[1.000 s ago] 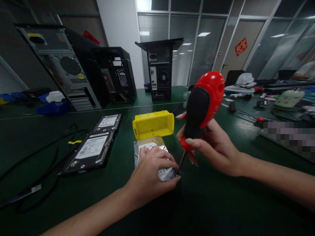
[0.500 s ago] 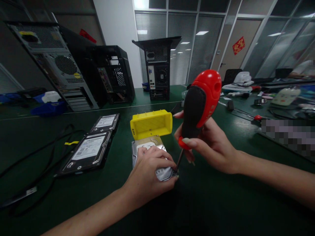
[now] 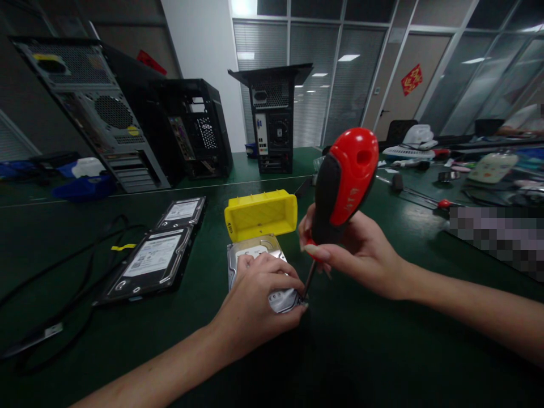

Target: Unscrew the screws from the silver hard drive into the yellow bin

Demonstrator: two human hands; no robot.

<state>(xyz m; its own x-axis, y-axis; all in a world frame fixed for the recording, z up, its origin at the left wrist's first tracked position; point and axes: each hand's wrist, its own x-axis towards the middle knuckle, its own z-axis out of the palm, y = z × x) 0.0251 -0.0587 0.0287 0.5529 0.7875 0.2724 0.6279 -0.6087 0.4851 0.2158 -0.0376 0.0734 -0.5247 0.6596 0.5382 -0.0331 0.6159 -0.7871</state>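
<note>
Hard drive [image 3: 255,243] lies on the green table [image 3: 352,351], nearer you than the yellow bin [image 3: 261,199]. Your left hand [image 3: 261,286] grips it and hides its middle. Your right hand [image 3: 369,258] grips the red screwdriver [image 3: 355,178]; its tip is hard to see by your left hand.

My camera sits on my head. From my side of the desk [image 3: 361,340], it looks forward and down. My left fingers [image 3: 283,280] and right fingers [image 3: 335,258] are up close, near the middle. The view goes over the desk's far edge to the glass wall [image 3: 312,107].
</note>
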